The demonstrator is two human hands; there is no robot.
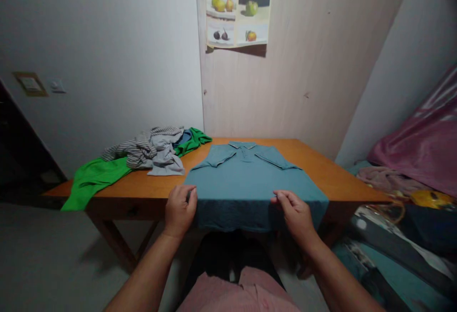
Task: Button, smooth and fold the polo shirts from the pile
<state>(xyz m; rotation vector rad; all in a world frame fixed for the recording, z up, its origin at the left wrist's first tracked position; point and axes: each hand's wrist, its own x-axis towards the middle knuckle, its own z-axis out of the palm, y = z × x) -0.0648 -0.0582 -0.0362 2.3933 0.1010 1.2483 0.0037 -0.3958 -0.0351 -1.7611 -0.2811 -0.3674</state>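
A blue-grey polo shirt point(246, 178) lies spread flat on the wooden table, collar at the far side and short sleeves folded inward over the front. Its lower part hangs down over the near table edge. At the shirt's left side, near that edge, my left hand point(180, 209) is closed, fingers curled and thumb against them. My right hand point(294, 212) is in front of the shirt, right of its middle, with thumb and fingertips pinched together. Whether either hand grips the cloth I cannot make out; no pull or crease shows in the fabric beside them.
On the table's point(328, 178) left part lies a heap of clothes: a striped garment point(143, 145), a light grey garment point(166, 157) and a bright green one point(96, 176) hanging over the edge. More clothes point(400, 250) lie low at the right, below pink fabric point(424, 135).
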